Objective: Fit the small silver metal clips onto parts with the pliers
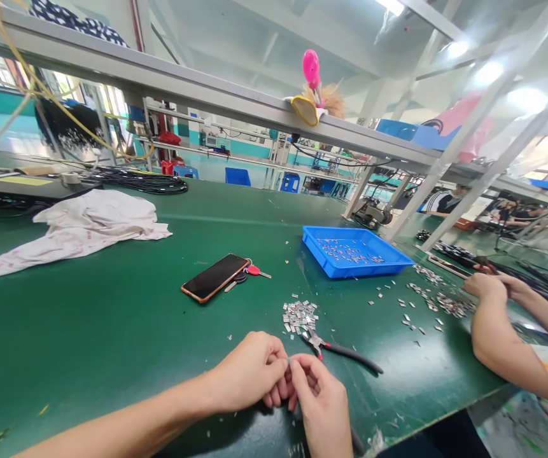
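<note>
Head view: you work at a green table (pixel 149 331), both hands together near its front edge.
Left hand: your left hand (pixel 249 369) pinches with thumb and fingers, its tips meeting those of the right.
Right hand: your right hand (pixel 322 401) also has thumb and forefinger closed, both hands holding a small piece (pixel 289 360) mostly hidden by your fingers.
Metal pieces: a loose pile (pixel 299 317) lies just beyond your fingertips.
Pliers: the pliers (pixel 350 356) lie beside the pile, jaws touching its edge, one dark handle pointing right, the other partly behind your right hand.
Blue tray: farther back, the tray (pixel 362 270) holds scattered small pieces.
Phone: the phone (pixel 215 278) lies flat, keys (pixel 253 270) against its right side.
Co-worker: at right, another person's hands (pixel 488 285) work near more scattered pieces (pixel 452 304).
</note>
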Action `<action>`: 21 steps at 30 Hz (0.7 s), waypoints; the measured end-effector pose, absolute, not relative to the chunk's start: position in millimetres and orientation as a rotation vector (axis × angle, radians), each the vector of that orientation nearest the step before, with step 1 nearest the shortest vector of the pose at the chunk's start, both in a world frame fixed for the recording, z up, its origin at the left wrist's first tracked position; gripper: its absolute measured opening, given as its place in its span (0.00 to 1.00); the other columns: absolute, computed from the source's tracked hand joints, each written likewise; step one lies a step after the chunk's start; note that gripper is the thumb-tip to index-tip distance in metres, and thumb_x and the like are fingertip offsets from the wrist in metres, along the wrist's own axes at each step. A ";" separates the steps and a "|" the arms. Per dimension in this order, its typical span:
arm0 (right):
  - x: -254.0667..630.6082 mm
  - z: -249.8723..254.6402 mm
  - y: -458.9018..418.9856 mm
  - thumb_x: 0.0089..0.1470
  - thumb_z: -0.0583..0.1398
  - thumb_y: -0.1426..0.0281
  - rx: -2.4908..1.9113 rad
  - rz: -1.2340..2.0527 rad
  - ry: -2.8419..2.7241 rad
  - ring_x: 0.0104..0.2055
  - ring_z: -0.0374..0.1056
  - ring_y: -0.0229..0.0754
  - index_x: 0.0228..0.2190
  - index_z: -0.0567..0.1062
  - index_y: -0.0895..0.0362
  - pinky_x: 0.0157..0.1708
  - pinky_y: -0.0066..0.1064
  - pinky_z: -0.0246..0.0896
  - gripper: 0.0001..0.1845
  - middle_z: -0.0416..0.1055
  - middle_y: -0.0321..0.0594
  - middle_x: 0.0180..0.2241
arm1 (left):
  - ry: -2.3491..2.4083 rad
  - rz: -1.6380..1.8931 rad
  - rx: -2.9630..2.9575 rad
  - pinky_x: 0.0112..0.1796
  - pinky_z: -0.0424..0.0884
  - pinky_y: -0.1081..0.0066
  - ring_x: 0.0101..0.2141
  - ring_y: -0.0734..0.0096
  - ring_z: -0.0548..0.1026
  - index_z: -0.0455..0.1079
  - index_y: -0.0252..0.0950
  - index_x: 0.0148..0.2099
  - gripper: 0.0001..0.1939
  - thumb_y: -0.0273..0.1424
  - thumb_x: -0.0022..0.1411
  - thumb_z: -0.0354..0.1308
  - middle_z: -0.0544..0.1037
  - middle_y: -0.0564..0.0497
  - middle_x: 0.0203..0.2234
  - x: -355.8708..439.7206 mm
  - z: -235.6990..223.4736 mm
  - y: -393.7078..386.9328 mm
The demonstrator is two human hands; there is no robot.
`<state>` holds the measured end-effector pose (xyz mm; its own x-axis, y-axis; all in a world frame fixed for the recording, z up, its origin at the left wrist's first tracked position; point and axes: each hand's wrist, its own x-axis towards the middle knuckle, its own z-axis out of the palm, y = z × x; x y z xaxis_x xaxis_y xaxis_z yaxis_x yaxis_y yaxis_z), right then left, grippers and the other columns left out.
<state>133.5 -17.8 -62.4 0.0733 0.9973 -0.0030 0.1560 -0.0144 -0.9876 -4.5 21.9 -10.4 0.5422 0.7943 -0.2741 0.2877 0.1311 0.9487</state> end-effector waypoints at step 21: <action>135.8 -63.8 -20.4 0.53 0.53 0.51 -1.364 1.110 -1.220 0.20 0.62 0.34 0.31 0.72 0.58 0.21 0.25 0.58 0.22 0.68 0.37 0.22 | 0.966 0.454 1.275 0.20 0.68 0.76 0.17 0.74 0.72 0.66 0.30 0.27 0.09 0.30 0.52 0.48 0.77 0.44 0.21 0.9 -5.9 21.4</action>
<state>135.8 -20.4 -63.8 0.0856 0.9959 -0.0282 0.1225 -0.0387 -0.9917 0.9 21.4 -5.9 0.5501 0.7582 -0.3501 0.2147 0.2767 0.9367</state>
